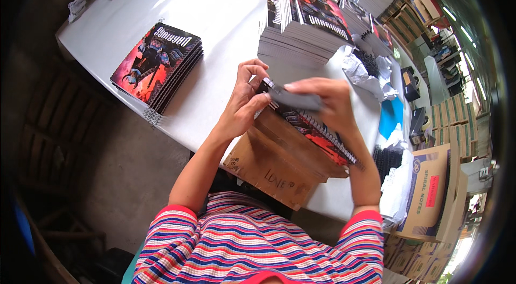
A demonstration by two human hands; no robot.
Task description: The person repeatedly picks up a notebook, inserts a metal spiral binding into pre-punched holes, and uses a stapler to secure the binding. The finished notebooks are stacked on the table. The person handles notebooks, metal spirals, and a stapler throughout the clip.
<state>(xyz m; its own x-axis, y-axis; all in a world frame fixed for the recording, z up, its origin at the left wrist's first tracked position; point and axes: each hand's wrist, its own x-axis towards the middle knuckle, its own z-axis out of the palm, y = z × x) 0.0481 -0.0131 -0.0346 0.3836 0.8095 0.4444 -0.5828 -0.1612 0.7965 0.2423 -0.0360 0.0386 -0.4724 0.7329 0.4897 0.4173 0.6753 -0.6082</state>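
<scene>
With the right hand [336,104] wrapped around a dark-grey tool [295,99] (too blurred to identify), the left hand [239,106], fingers pinching the spiral notebook [324,144] atop the brown box [257,159], should steady the coil [318,125].

Grey floor [131,182] spreads lower left — tube lights [466,34] glow upper right.

Toward 10 o'clock, a bold white title stands upside down on the dark cover atop a pile of spiral notebooks [158,66], while near 1 o'clock similar white lettering runs across the cover of a taller notebook stack [309,31]. At 6 o'clock, a brown block [279,168] bears dark handwriting. Toward 4 o'clock, a cardboard carton [419,203] shows large printed lettering beside a red label [432,191] with smaller dark writing.
</scene>
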